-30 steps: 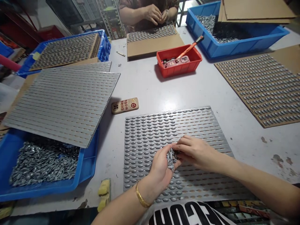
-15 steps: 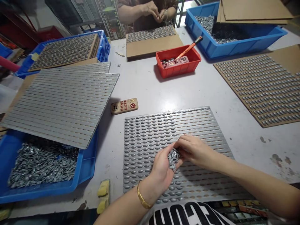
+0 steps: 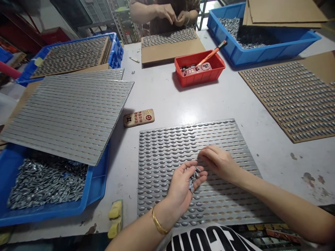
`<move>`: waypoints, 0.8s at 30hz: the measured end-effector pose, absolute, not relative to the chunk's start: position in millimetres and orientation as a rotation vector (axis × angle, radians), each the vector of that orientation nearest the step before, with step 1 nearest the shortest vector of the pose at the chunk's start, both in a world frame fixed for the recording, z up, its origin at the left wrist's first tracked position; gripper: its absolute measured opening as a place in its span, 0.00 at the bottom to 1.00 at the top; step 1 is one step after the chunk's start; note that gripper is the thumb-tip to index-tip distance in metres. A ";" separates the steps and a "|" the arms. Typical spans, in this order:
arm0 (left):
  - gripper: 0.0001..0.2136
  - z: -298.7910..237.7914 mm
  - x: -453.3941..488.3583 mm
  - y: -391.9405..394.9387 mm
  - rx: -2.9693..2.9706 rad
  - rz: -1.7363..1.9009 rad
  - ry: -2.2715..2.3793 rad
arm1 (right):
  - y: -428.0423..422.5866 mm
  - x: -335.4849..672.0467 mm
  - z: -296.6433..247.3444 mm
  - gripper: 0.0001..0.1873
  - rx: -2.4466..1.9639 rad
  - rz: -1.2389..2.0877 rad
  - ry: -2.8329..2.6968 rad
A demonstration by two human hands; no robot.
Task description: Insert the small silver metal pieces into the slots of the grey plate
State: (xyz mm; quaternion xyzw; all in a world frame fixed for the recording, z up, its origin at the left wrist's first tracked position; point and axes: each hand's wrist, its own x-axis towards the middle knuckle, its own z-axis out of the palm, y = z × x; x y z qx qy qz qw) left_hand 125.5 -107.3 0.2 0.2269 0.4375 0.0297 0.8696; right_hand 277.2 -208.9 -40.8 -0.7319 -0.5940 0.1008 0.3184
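Right hand (image 3: 218,163) pulling back now, up and away from small clump of grey metal slugs (image 3: 193,177), fingertips off clump, apart from it, over rows of grey dimpled pieces (image 3: 167,150). Left hand (image 3: 180,191) opening out, fingers spread flatter than before, clump lying lower in palm. Far side, co-worker's hands (image 3: 174,17) drawn closer together.

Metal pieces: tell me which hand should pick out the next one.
Right, most likely. The right hand is empty and sits just above the sheet, right beside the metal pieces. The left hand is cupped palm-up under those pieces, so it is occupied holding them.
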 end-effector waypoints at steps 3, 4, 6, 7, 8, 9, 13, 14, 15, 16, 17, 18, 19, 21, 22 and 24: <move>0.09 -1.1 120.8 -109.7 0.505 0.056 0.908 | -207.8 278.2 -54.6 0.09 -1.961 0.182 -1.660; 0.09 -1.4 119.7 -110.4 0.513 0.050 0.905 | -206.9 277.9 -56.5 0.10 -1.954 0.172 -1.688; 0.09 -1.8 118.4 -111.0 0.524 0.045 0.902 | -205.0 277.0 -57.7 0.11 -1.935 0.170 -1.730; 0.09 -2.1 118.0 -110.9 0.527 0.045 0.902 | -204.1 276.7 -57.6 0.11 -1.925 0.170 -1.745; 0.10 -2.5 117.7 -110.7 0.528 0.045 0.903 | -203.4 276.6 -57.6 0.11 -1.915 0.166 -1.758; 0.11 -3.0 117.5 -110.3 0.530 0.046 0.905 | -203.0 276.7 -57.8 0.11 -1.903 0.158 -1.773; 0.14 -5.3 116.4 -109.0 0.533 0.040 0.919 | -203.4 278.6 -61.8 0.13 -1.869 0.095 -1.821; 0.14 -5.9 116.2 -109.0 0.534 0.040 0.923 | -203.8 279.1 -62.8 0.14 -1.869 0.080 -1.834; 0.13 -6.5 116.1 -109.0 0.533 0.042 0.924 | -204.2 279.5 -63.4 0.14 -1.874 0.068 -1.850; 0.13 -6.9 116.0 -109.1 0.531 0.044 0.924 | -204.5 279.8 -63.6 0.14 -1.880 0.059 -1.872; 0.12 -7.3 116.1 -109.2 0.528 0.044 0.920 | -204.8 280.1 -63.3 0.14 -1.885 0.053 -1.900; 0.11 -7.4 116.3 -109.2 0.526 0.043 0.916 | -205.1 280.4 -62.6 0.14 -1.888 0.047 -1.933; 0.11 -7.4 116.5 -109.0 0.525 0.040 0.913 | -205.3 280.7 -61.5 0.14 -1.888 0.041 -1.969; 0.10 -6.9 117.1 -108.3 0.521 0.029 0.917 | -205.9 281.2 -59.0 0.14 -1.883 0.037 -2.029; 0.09 -6.5 117.4 -107.9 0.518 0.025 0.921 | -206.3 281.4 -57.9 0.14 -1.877 0.042 -2.045; 0.09 -5.8 118.0 -107.2 0.518 0.026 0.927 | -207.1 281.3 -56.6 0.14 -1.870 0.053 -2.046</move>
